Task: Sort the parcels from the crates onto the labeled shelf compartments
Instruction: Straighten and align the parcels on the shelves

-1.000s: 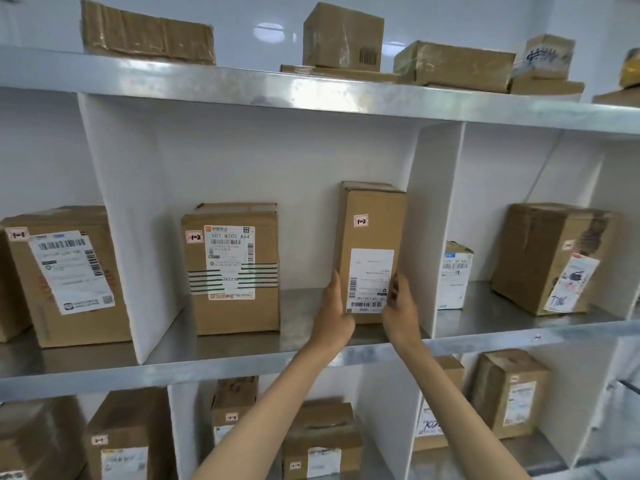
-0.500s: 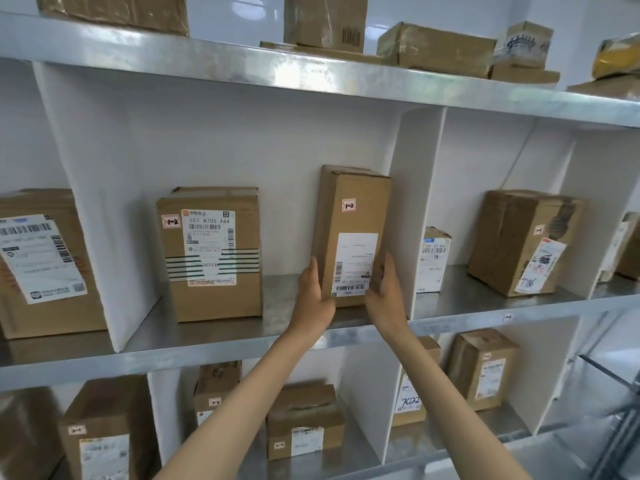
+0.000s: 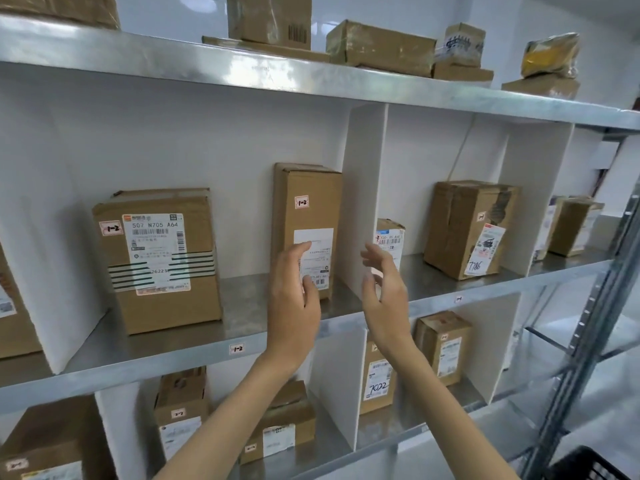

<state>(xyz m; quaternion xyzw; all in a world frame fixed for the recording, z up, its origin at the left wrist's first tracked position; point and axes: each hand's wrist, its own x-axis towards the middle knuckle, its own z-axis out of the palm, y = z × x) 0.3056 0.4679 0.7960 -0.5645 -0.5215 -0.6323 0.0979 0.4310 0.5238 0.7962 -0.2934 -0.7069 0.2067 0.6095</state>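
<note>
We hold nothing now: our left hand (image 3: 294,299) hangs with straight fingers before the label of the tall parcel (image 3: 306,209), touching or not we cannot tell, and our right hand (image 3: 384,292) is spread open just right of it. The tall parcel stands upright on the shelf (image 3: 173,362) beyond our fingertips, just beside the white divider (image 3: 363,188) behind our right hand. Half a second ago both hands clasped its lower sides. Left of our left hand sits a wider parcel (image 3: 162,265), making two parcels above the edge tag (image 3: 237,348) marked 1-2
</note>
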